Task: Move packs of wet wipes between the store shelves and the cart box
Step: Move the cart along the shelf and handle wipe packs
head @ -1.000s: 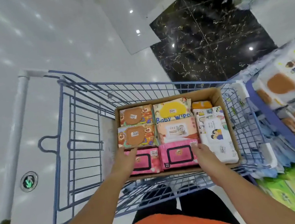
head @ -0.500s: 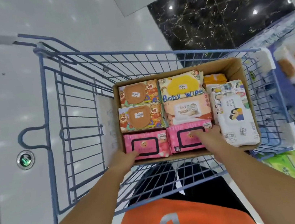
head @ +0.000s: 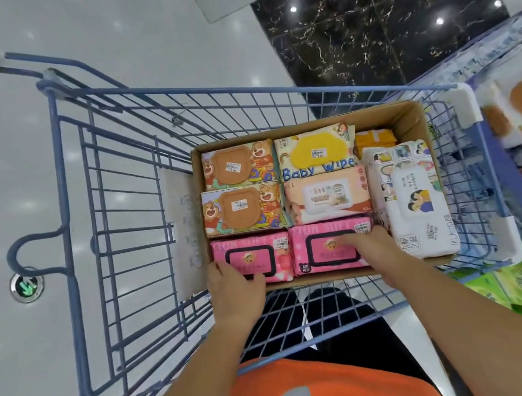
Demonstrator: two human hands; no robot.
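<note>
Two soft pink wet-wipe packs with black-framed lids are laid flat, side by side, in the near row of the brown cardboard box (head: 409, 119), which is set in the blue wire cart (head: 61, 192). Bear-print packs (head: 241, 209), a yellow-lidded pack (head: 317, 153) and a tall white pack (head: 411, 203) are packed behind and beside them. The right hand (head: 371, 249) is laid on the right pink pack (head: 315, 257), fingers straight across its lid. The left hand (head: 235, 285) is curled at the near corner of the left pink pack (head: 257, 255), thumb on top. Whether it grips the pack or the box wall cannot be told.
</note>
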